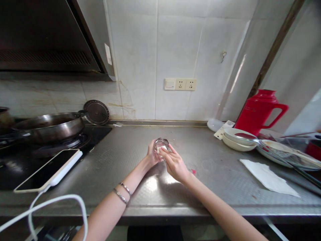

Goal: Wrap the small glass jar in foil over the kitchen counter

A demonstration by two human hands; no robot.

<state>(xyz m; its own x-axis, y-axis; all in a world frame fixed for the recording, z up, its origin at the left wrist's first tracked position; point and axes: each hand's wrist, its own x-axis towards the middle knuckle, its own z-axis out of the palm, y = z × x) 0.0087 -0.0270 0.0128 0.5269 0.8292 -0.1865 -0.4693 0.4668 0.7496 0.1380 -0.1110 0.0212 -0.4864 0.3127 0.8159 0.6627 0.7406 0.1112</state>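
Over the middle of the metal counter (130, 150), a small round clear glass (162, 141) is held with its rim facing me. My left hand (151, 154) wraps around the glass from the left side. A small piece of white tissue (160, 149) shows at the glass's mouth, pinched under the fingers of my right hand (175, 163). Those right fingers reach into or over the opening; how deep they go is hidden. Two bracelets (122, 194) circle my left wrist.
On the left, a steel pan (50, 125) sits on the black stove, with a phone (47, 170) and white cable in front. Stacked bowls (238, 144), a red thermos (260, 110), plates with utensils and a folded white tissue (269, 177) occupy the right side.
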